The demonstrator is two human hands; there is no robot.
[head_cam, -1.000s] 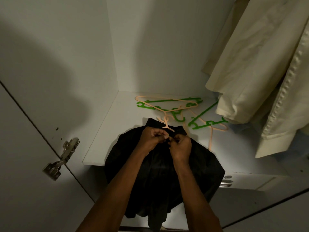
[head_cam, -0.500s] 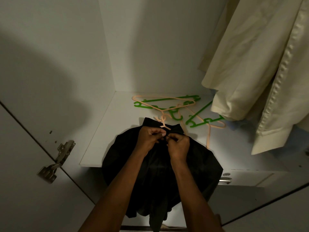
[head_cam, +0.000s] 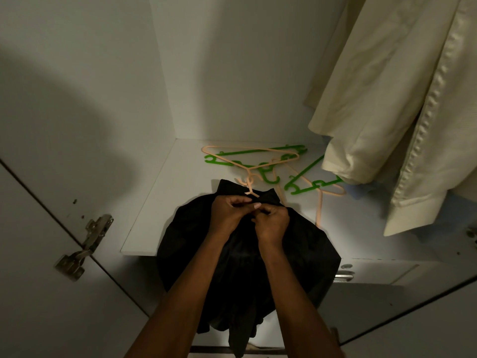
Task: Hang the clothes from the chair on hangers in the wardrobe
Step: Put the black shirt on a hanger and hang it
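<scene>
Hands: left hand (head_cam: 228, 214) and right hand (head_cam: 271, 223) both pinch collar area of black fabric garment (head_cam: 240, 267), draped over white wardrobe shelf (head_cam: 154, 220) edge. Risk: garment slides off shelf if grip loosens; peach plastic hanger (head_cam: 249, 164) hook snags.

The light is dim. White wardrobe walls (head_cam: 232, 73) meet at an inner corner above a white shelf (head_cam: 160, 202). A metal hinge (head_cam: 85, 244) sits at the left door (head_cam: 38, 293).

Garment (head_cam: 245, 257) over shelf (head_cam: 154, 210) front edge, hangers (head_cam: 258, 164) behind it, hung shirt (head_cam: 387, 112) at right.
</scene>
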